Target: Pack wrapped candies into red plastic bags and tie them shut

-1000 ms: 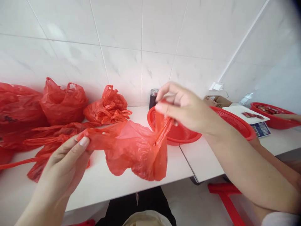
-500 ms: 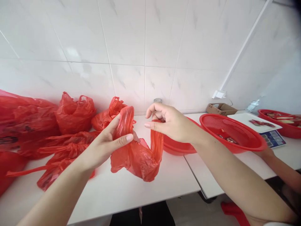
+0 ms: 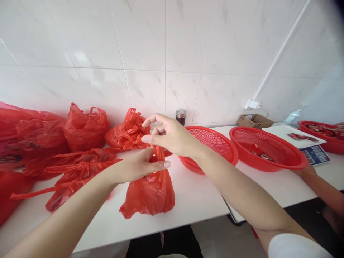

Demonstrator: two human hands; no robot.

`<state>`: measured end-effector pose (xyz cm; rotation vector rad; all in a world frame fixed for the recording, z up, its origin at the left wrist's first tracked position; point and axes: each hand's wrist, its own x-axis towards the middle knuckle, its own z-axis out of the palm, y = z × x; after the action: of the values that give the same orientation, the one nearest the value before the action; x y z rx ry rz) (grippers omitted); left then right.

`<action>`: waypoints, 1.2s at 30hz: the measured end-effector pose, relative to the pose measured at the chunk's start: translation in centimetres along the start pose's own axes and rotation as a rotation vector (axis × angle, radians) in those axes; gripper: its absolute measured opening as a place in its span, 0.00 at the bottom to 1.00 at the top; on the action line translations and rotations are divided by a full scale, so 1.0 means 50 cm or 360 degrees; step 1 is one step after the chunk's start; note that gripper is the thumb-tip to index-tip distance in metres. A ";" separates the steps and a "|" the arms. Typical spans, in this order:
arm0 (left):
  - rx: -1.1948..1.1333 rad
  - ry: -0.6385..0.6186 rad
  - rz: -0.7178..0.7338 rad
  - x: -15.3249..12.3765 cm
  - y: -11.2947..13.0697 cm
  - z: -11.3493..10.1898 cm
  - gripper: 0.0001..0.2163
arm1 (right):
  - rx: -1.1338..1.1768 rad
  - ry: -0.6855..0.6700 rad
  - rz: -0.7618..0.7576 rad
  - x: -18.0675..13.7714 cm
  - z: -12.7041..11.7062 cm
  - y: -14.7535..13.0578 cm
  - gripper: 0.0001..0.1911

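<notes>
A red plastic bag (image 3: 150,197) hangs upright just above the white table, bulging at the bottom, with its contents hidden. My left hand (image 3: 142,165) is closed around the bag's neck, thumb pressed along the near side. Just above it, my right hand (image 3: 172,138) has curled fingers at the top of the bag's gathered handle, the index finger raised off it. Its palm hides where the handle ends. To the left, tied red bags (image 3: 77,168) lie close to my left forearm.
Fuller red bags (image 3: 86,125) line the wall at left. A dark lidded cup (image 3: 180,116) stands behind my right hand. Rightward are a red mesh basket (image 3: 215,143), another basket (image 3: 268,148) holding small packets, a scale (image 3: 315,156), a cardboard box (image 3: 254,121) and another person's hand (image 3: 305,172).
My right hand has moved left, bringing the bag's handle across to my left hand. The bag's two sides, spread apart before, are now drawn together and it hangs slightly lower.
</notes>
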<state>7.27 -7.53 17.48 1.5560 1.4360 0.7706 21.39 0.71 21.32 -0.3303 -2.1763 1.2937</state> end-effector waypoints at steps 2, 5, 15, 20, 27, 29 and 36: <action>-0.0111 -0.0017 -0.0077 0.004 -0.008 0.003 0.15 | 0.0058 0.0056 -0.0069 -0.002 0.002 0.011 0.13; -0.0401 0.0124 -0.0050 -0.005 -0.036 -0.001 0.15 | 0.0099 0.0278 -0.0113 -0.048 0.006 0.075 0.10; -0.0818 0.0571 -0.0005 -0.035 -0.115 -0.030 0.21 | 0.0177 0.0073 0.0406 -0.201 0.158 0.331 0.18; -0.1221 0.1021 0.0064 -0.042 -0.196 -0.047 0.19 | -0.0286 0.0026 0.0382 -0.167 0.085 0.220 0.13; -0.1109 0.0905 0.0046 -0.040 -0.202 -0.029 0.20 | -0.0305 -0.0061 0.0644 -0.205 0.030 0.224 0.16; -0.0997 0.0772 0.0064 -0.040 -0.179 -0.020 0.20 | -0.0402 -0.0063 0.0722 -0.221 0.023 0.235 0.17; -0.0679 0.0193 0.0177 -0.011 -0.095 0.029 0.17 | 0.0008 0.0226 0.0158 -0.167 0.054 0.181 0.21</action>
<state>6.32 -8.49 12.69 1.2816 1.1775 1.1705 25.76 -0.77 9.60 -0.5179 -2.0597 1.2878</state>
